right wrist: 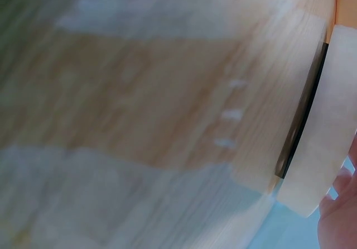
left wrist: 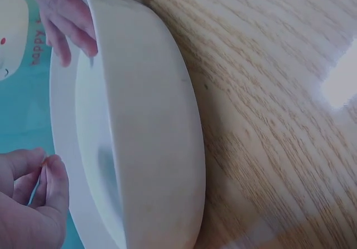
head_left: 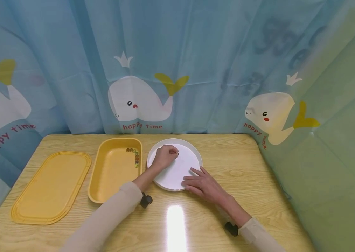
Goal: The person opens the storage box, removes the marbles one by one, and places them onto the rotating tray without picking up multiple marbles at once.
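Observation:
My left hand (head_left: 166, 156) is over the white round tray (head_left: 177, 175), thumb and fingertips pinching a marble (head_left: 177, 153). Only a sliver of it shows in the left wrist view, where the fingers (left wrist: 57, 176) hide the rest. On the tray's near right rim rests my right hand (head_left: 204, 184), fingers spread and reaching inward, nothing held. A row of several small coloured glass marbles (head_left: 137, 157) bends along the far right corner of the yellow bin (head_left: 93, 185), just left of the tray.
A flat yellow lid (head_left: 49, 189) lies on the wooden table (head_left: 228, 154) at the left. Behind the table hangs a blue curtain (head_left: 209, 52) with whale prints, and a green curtain side (head_left: 338, 182) runs along the right edge.

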A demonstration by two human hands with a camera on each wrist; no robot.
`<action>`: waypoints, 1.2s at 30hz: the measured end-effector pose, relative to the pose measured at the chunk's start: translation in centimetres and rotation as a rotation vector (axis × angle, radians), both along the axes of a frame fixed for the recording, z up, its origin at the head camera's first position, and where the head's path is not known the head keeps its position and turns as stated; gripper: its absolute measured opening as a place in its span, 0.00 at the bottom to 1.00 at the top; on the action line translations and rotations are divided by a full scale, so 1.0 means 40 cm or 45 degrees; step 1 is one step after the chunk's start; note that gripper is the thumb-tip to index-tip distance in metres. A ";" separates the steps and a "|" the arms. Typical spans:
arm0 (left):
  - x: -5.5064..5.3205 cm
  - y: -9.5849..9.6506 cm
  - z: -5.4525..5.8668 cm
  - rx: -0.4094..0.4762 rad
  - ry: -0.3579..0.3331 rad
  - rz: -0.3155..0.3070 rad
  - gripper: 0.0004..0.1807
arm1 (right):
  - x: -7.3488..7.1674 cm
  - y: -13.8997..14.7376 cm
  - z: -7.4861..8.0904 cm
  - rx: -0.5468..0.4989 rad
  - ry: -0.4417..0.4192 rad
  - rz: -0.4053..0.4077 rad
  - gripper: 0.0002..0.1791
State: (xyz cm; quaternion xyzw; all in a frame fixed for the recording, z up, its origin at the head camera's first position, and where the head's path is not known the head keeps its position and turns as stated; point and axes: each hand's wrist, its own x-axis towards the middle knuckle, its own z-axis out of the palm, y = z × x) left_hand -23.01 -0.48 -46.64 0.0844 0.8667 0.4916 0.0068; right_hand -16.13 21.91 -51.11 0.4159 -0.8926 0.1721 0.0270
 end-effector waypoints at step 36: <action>-0.033 0.023 -0.062 -0.155 -0.090 0.045 0.02 | -0.001 0.002 -0.002 -0.040 0.040 0.024 0.17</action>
